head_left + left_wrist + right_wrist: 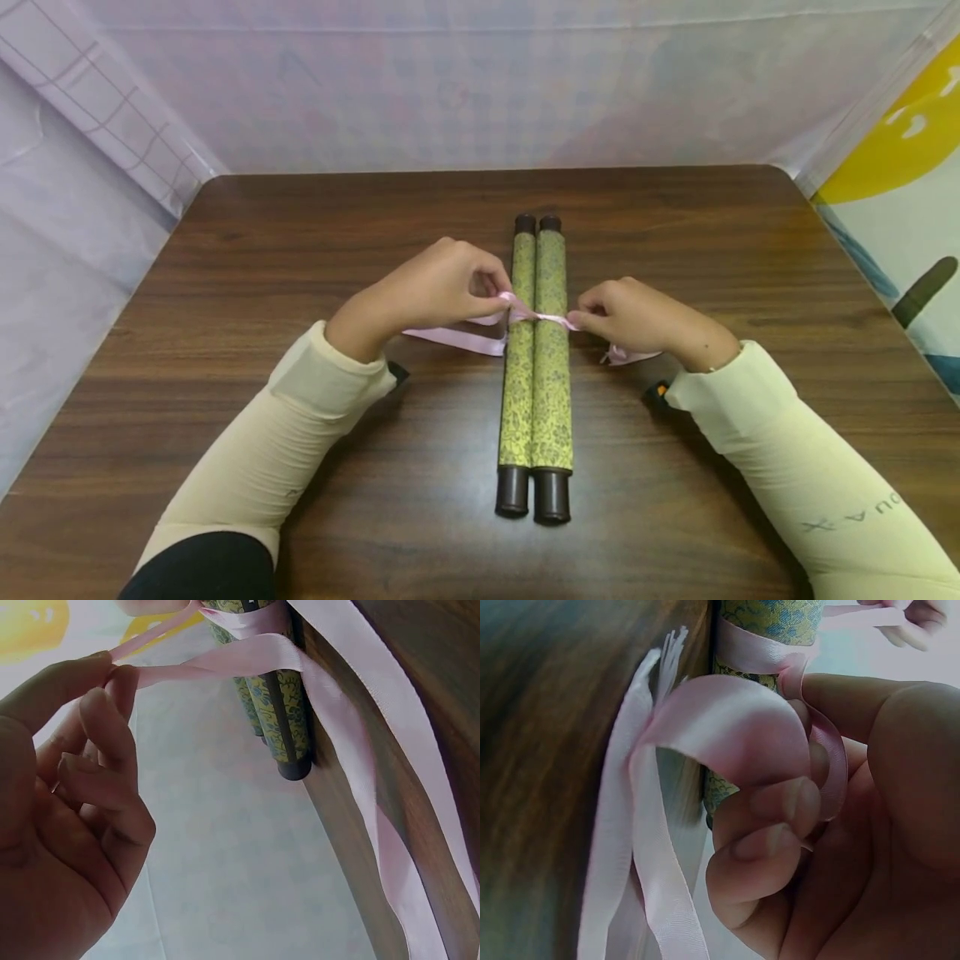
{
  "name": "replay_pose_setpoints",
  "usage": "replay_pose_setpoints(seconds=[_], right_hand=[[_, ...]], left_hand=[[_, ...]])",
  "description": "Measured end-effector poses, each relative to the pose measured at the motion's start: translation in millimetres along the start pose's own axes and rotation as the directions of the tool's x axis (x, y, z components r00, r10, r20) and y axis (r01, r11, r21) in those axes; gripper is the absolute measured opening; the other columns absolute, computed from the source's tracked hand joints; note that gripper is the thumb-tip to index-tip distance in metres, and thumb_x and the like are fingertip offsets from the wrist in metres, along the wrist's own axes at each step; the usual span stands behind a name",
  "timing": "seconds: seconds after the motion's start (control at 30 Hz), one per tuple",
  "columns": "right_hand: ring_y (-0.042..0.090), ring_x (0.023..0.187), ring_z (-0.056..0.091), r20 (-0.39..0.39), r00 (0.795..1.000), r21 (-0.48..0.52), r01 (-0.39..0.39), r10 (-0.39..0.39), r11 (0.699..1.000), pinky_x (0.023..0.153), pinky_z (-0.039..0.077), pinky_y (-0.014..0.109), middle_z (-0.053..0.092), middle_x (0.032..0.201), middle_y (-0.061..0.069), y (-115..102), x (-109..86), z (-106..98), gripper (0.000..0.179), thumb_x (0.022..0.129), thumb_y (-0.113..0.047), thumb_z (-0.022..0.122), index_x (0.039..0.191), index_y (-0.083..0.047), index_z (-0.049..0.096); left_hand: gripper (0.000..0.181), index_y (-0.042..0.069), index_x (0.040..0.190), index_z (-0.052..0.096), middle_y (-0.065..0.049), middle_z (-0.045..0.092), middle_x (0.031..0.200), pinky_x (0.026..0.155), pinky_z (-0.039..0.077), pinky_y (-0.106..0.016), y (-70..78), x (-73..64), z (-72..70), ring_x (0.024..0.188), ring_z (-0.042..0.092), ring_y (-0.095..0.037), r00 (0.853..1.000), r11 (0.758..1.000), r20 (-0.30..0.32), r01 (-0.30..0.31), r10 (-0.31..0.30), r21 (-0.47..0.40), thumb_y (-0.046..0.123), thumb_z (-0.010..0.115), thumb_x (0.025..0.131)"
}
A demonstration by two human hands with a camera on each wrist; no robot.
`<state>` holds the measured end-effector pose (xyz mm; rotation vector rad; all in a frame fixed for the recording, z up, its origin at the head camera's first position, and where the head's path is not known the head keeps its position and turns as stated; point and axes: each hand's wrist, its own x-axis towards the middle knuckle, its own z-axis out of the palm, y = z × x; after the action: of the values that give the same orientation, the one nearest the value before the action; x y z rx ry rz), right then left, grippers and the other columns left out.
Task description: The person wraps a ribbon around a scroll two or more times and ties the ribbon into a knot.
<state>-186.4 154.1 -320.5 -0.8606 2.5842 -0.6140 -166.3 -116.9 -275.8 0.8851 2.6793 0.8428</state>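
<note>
Two rolled scrolls, a left one (517, 400) and a right one (552, 392), lie side by side on the table, covered in yellow-green patterned brocade with dark end knobs. A pink satin ribbon (457, 339) wraps their middle and is crossed on top. My left hand (442, 283) pinches one length of ribbon (232, 658) between thumb and index finger, just left of the scrolls. On the other side, my right hand (630, 315) grips the opposite length, and the ribbon (735, 724) loops over its curled fingers. A frayed ribbon end shows in the right wrist view.
The brown wood-grain table (262, 242) extends around both hands. Pale curtain-like sheeting (465, 92) hangs behind its far edge, with a yellow-patterned sheet (900, 133) at the right. Loose ribbon tails lie on both sides of the scrolls.
</note>
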Motion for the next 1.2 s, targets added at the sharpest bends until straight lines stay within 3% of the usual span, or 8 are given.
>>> replay_pose_setpoints(seconds=[0.27,0.63,0.7,0.8,0.9,0.97,1.1,1.2], right_hand=[[0.011,0.046,0.056,-0.002,1.000,-0.013,0.006,-0.006,1.000,0.056,0.048,0.030,0.047,0.057,-0.003,1.4,1.2,0.5,0.037,0.103,-0.026,0.056,0.069,-0.013,0.054],[0.011,0.049,0.060,0.002,1.000,0.001,0.008,-0.008,1.000,0.054,0.051,0.030,0.058,0.062,0.001,1.0,-0.9,-3.1,0.030,0.102,-0.026,0.058,0.076,-0.011,0.062],[0.010,0.055,0.060,-0.030,0.999,-0.014,0.026,-0.027,1.000,0.059,0.050,0.031,0.064,0.068,0.001,0.5,-4.1,-8.5,0.025,0.102,-0.025,0.059,0.082,-0.011,0.066],[0.012,0.062,0.056,-0.138,0.989,-0.069,0.040,-0.049,0.997,0.066,0.047,0.032,0.068,0.076,0.001,-2.6,-10.5,-19.7,0.016,0.100,-0.023,0.061,0.091,-0.012,0.070],[0.014,0.064,0.053,-0.241,0.969,-0.103,0.030,-0.055,0.994,0.066,0.045,0.033,0.068,0.079,0.000,-9.2,-18.9,-29.8,0.012,0.099,-0.021,0.063,0.094,-0.012,0.070],[0.013,0.062,0.051,-0.260,0.963,-0.129,0.034,-0.067,0.991,0.062,0.043,0.031,0.065,0.076,-0.001,-14.6,-25.4,-33.0,0.011,0.097,-0.021,0.065,0.090,-0.014,0.069],[0.005,0.057,0.046,-0.119,0.984,-0.188,0.107,-0.131,0.976,0.053,0.040,0.024,0.056,0.066,-0.009,-20.0,-42.1,-30.0,0.016,0.095,-0.024,0.068,0.080,-0.020,0.067],[0.001,0.059,0.046,0.008,0.986,-0.225,0.162,-0.165,0.961,0.053,0.040,0.021,0.054,0.067,-0.015,-17.2,-53.3,-23.0,0.013,0.092,-0.024,0.072,0.080,-0.025,0.070]], left_hand=[[0.009,0.018,0.089,0.078,0.005,0.068,0.086,0.068,0.050,-0.026,1.5,-0.5,0.6,0.073,0.059,-0.010,0.997,0.998,-0.055,-0.054,0.056,0.026,0.027,0.076,0.090],[0.011,0.012,0.097,0.077,-0.006,0.077,0.093,0.062,0.060,-0.033,2.0,0.3,3.6,0.079,0.073,-0.023,1.000,0.985,0.011,0.022,-0.020,-0.171,0.020,0.071,0.094],[0.011,0.012,0.097,0.076,-0.006,0.077,0.093,0.063,0.060,-0.034,1.0,1.6,5.2,0.080,0.073,-0.023,1.000,0.982,0.011,0.025,-0.023,-0.186,0.021,0.071,0.094],[0.009,0.013,0.096,0.075,-0.005,0.077,0.092,0.065,0.060,-0.032,-0.9,2.7,6.2,0.081,0.072,-0.020,1.000,0.983,-0.004,0.018,-0.019,-0.181,0.021,0.071,0.094],[0.009,0.015,0.098,0.075,-0.002,0.076,0.091,0.068,0.059,-0.028,-1.5,3.0,5.7,0.079,0.070,-0.016,1.000,0.985,-0.022,0.018,-0.022,-0.173,0.021,0.072,0.093],[0.009,0.015,0.099,0.074,0.001,0.075,0.090,0.069,0.058,-0.026,-1.0,2.7,4.9,0.079,0.069,-0.014,0.999,0.986,-0.032,0.021,-0.027,-0.168,0.022,0.072,0.093],[0.009,0.017,0.099,0.073,0.005,0.073,0.088,0.073,0.056,-0.025,-0.2,1.6,3.2,0.079,0.067,-0.011,0.998,0.990,-0.050,0.024,-0.032,-0.142,0.022,0.073,0.092],[0.006,0.017,0.097,0.074,0.006,0.073,0.087,0.073,0.056,-0.025,0.1,1.5,2.0,0.078,0.066,-0.010,0.998,0.991,-0.054,0.022,-0.030,-0.135,0.021,0.073,0.092]])
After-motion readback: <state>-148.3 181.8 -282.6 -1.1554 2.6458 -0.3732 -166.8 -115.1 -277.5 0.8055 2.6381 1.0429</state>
